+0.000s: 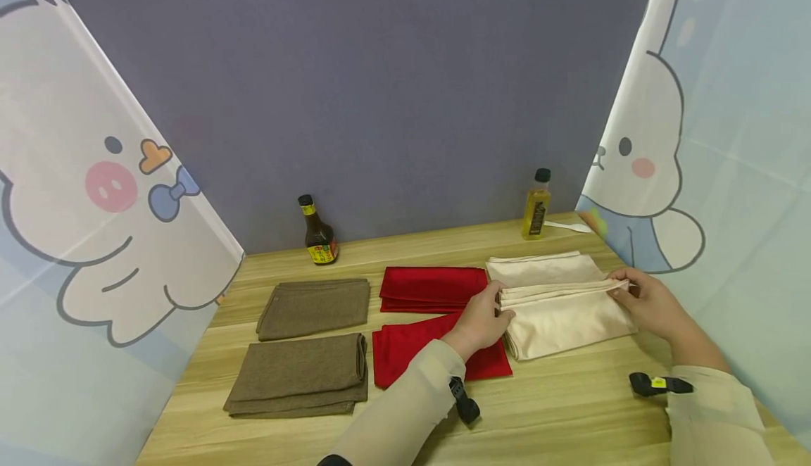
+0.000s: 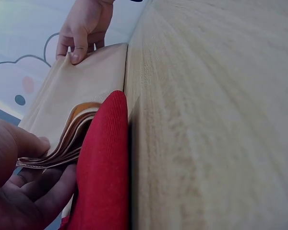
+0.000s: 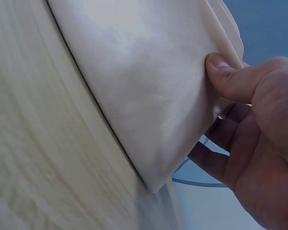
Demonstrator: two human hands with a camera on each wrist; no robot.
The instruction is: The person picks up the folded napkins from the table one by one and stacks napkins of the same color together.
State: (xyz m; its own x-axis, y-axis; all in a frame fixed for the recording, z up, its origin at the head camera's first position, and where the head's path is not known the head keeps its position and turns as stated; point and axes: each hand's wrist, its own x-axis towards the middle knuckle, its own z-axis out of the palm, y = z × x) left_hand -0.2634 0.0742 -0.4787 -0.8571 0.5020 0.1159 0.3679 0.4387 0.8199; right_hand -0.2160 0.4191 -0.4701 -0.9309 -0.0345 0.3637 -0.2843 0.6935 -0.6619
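A cream folded cloth [image 1: 570, 325] is held at its two far corners, with its far edge raised and its near edge low by the table. My left hand [image 1: 483, 319] pinches the left corner, thumb on the near face; the left wrist view shows several stacked layers there. At the right corner my right hand [image 1: 652, 307] pinches the cloth between thumb and fingers, also plain in the right wrist view. Behind it lies another cream folded cloth [image 1: 545, 267], partly hidden. Beneath my left forearm is a red folded cloth [image 1: 405, 350], close beside the held cloth.
A second red folded cloth [image 1: 434, 286] lies farther back. Two brown folded cloths [image 1: 313, 307] lie at the left, one behind the other. Along the back stand a dark sauce bottle [image 1: 319, 234] and an oil bottle [image 1: 536, 205], with a white plastic utensil [image 1: 570, 227] beside it.
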